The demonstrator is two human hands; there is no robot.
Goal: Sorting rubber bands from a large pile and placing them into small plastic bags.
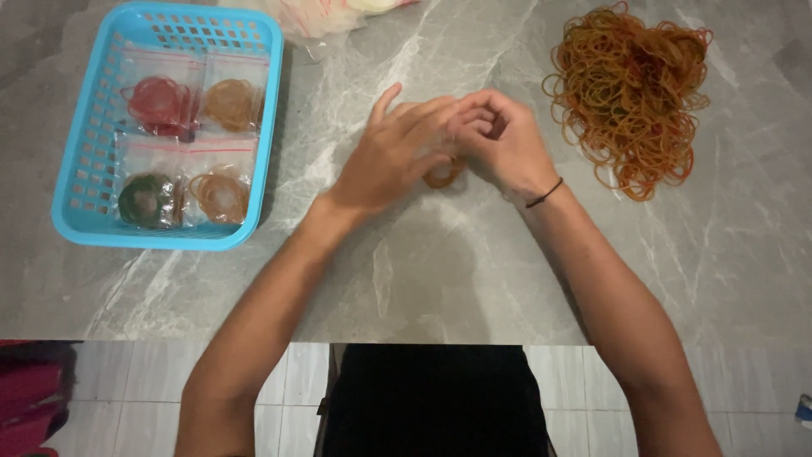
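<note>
Head view, looking down on a grey marble-patterned table (474, 279).

Left hand (393, 156) and right hand (499, 144) meet at table centre, fingertips touching or overlapping. Right-hand fingers are curled in; left-hand fingers are extended toward them, thumb raised. Between and just under the hands sits a small bunch of orange rubber bands (444, 174), partly hidden. It shows below the knuckles and appears pinched by the fingers of both hands, though the exact grip cannot be made out. A thin dark band circles the right wrist (545, 194).

To the right of the hands, near but apart: a large loose pile of rubber bands (630, 89), orange to red-brown, lying directly on the table.

To the left, well apart: a blue plastic basket (76, 211) with slotted walls. Inside it lie four clear zip bags, each with a coiled bundle: red (159, 103) upper left, orange (230, 103) upper right, green (145, 200) lower left, orange (220, 195) lower right.

At the top edge, more clear plastic bags (317, 17), partly cut off
</note>
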